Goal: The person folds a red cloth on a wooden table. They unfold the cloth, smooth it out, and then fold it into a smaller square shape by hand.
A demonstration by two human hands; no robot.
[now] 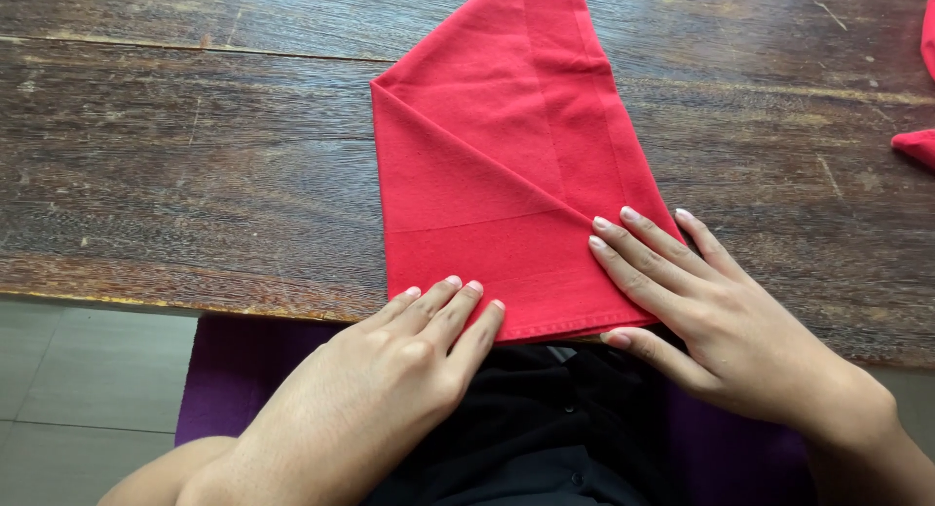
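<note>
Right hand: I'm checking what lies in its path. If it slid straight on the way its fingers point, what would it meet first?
The right hand points up and left, fingers flat on the red cloth. It would likely meet the diagonal fold crease just ahead of its fingertips first, then more cloth.

A folded red cloth (506,175) lies on the dark wooden worktop (175,175). At its 6 o'clock edge the left hand (390,379) presses fingertips flat; at 4 o'clock the right hand (701,321) spreads fingers over the fold's corner. More red fabric (920,141) shows at 3 o'clock.
</note>
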